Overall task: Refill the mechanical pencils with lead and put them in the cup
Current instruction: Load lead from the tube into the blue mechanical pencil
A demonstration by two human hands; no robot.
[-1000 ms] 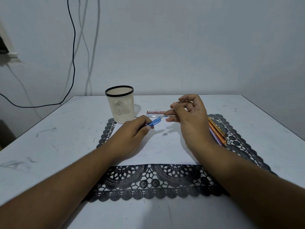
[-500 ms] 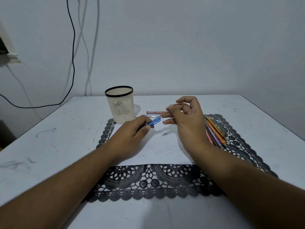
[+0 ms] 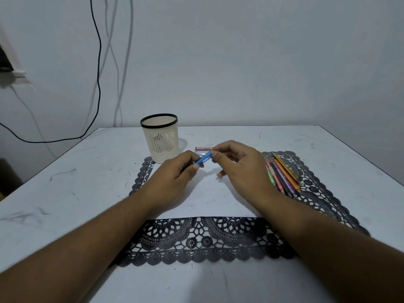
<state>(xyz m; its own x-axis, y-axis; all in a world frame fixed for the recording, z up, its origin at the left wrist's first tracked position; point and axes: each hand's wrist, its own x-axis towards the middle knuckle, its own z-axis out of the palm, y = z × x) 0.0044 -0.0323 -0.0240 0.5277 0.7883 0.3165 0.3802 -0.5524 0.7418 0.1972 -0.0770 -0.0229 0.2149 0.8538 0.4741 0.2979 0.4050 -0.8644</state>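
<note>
Blue pencil (image 3: pixel 203 159) is gripped by the left hand (image 3: pixel 175 173), its end angled toward the right hand (image 3: pixel 238 165), whose fingertips pinch there, probably recapping it.

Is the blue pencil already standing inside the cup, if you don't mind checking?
No, the left hand holds the blue pencil beside the cup.

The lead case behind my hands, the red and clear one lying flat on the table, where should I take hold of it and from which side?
Pinch the lead case across its two long edges, coming down from above. It lies flat and thin on the table, with its long side running left to right, so the narrow width probably suits a thumb-and-finger grip. The right hand is nearest; the cup stands to its left.
</note>
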